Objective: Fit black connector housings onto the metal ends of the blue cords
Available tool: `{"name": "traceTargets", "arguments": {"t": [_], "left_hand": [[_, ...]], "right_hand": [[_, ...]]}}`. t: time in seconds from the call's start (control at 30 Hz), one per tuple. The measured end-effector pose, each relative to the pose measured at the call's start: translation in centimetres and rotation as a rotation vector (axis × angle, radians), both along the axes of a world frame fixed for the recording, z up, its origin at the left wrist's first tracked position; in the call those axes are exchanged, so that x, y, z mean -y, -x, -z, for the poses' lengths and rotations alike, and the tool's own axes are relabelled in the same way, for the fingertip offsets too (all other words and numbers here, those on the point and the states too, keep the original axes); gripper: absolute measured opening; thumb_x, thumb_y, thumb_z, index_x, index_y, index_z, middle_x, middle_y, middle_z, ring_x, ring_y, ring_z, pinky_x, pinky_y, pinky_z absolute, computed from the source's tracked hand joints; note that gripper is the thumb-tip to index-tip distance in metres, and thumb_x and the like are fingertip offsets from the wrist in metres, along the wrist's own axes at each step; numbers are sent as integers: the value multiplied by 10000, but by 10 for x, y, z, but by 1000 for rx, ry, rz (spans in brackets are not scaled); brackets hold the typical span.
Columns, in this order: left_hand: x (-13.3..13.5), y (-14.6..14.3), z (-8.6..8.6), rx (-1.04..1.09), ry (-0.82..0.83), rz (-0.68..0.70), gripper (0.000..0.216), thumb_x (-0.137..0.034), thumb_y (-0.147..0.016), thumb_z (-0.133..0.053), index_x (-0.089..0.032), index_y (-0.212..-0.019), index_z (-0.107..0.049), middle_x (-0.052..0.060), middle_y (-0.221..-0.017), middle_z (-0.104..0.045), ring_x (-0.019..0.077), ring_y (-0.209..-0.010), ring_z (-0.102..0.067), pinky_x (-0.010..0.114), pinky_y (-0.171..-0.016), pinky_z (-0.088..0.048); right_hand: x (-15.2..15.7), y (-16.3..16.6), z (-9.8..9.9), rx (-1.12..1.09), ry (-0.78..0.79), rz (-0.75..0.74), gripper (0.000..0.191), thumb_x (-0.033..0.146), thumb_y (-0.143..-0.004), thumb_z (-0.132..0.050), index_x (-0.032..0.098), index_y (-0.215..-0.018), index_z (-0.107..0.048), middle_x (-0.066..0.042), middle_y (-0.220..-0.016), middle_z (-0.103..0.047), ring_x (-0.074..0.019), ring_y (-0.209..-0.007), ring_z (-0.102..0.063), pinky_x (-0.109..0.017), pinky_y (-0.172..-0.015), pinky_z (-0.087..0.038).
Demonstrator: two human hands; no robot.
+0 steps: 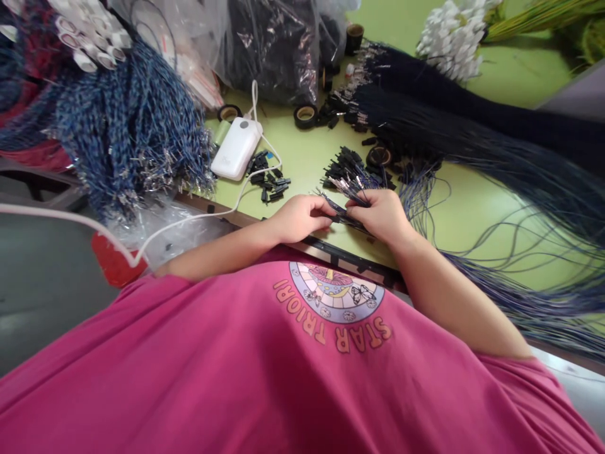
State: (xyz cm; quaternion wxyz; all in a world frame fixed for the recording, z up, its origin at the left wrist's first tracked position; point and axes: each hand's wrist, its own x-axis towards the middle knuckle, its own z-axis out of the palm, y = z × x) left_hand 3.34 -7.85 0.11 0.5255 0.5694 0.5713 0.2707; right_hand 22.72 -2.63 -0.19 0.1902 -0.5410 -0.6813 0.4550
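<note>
My right hand (378, 213) is closed around a bunch of thin dark wires (352, 189) with bare metal terminals at their ends. Just left of it, my left hand (305, 217) pinches at the wire ends near the table's front edge, thumb and forefinger close together. Exactly what sits between those fingertips is too small to make out. Behind the hands lies a heap of black connector housings (347, 165). More loose black housings (271, 180) are scattered to the left, beside a white power bank (237, 148).
Black tape rolls (305, 116) stand behind on the green table (293, 148). A thick bundle of dark wires (454, 120) spreads to the right. Blue twisted wires (137, 120) hang at the left. A white cable (189, 217) crosses the table edge. Plastic bags (274, 44) lie at the back.
</note>
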Motion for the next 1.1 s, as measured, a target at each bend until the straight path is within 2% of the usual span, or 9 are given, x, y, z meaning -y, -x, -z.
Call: {"name": "traceTargets", "arguments": {"t": [0.1, 0.23, 0.43, 0.57, 0.8, 0.93, 1.1], "left_hand": [[1, 0, 2, -8, -11, 19, 125, -139, -798, -674, -127, -923, -675, 36, -818, -732, 104, -716, -693, 265, -735, -562], [5, 0, 5, 16, 44, 28, 121, -140, -818, -652, -128, -938, -660, 28, -794, -731, 100, -690, -697, 261, -726, -568], [8, -1, 2, 5, 54, 35, 110, -140, -813, -656, -132, -923, -663, 32, -774, -730, 117, -694, -702, 288, -753, -570], [3, -3, 1, 46, 16, -18, 119, -133, -808, -662, -132, -927, -668, 42, -790, -732, 121, -716, -699, 299, -776, -566], [-4, -6, -3, 107, 52, -47, 114, -103, -801, -673, -122, -912, -657, 38, -762, -724, 122, -704, -706, 290, -759, -568], [-8, -8, -1, 199, 68, -90, 121, -73, -796, -671, -114, -908, -651, 20, -724, -712, 99, -670, -693, 256, -728, -558], [-27, -15, 3, 423, 137, -211, 134, 1, -791, -636, -100, -879, -629, -1, -678, -686, 85, -652, -690, 247, -747, -564]], "right_hand": [[2, 0, -1, -7, -28, -33, 184, 258, -712, -602, 141, -782, -725, 22, -520, -558, -88, -397, -442, -236, -417, -332], [1, 0, -1, -19, -125, -83, 137, 238, -702, -626, 131, -715, -711, 1, -574, -598, -95, -516, -500, -229, -498, -373], [0, -2, -1, -8, -112, 0, 175, 284, -714, -619, 149, -736, -728, 8, -559, -591, -120, -544, -507, -244, -513, -369], [-1, -4, -1, -22, -150, 27, 175, 277, -701, -633, 148, -746, -743, -3, -619, -643, -144, -621, -556, -263, -588, -410], [-2, -6, -3, -60, -229, 53, 135, 229, -687, -637, 137, -723, -729, -13, -661, -664, -148, -670, -570, -279, -656, -417], [-2, -8, -9, -128, -152, 41, 209, 268, -696, -642, 143, -832, -741, 6, -618, -617, -127, -602, -517, -276, -613, -393], [-10, -17, -11, -193, -31, 82, 155, 281, -668, -630, 160, -753, -676, 20, -540, -501, -98, -508, -394, -263, -513, -296]]}}
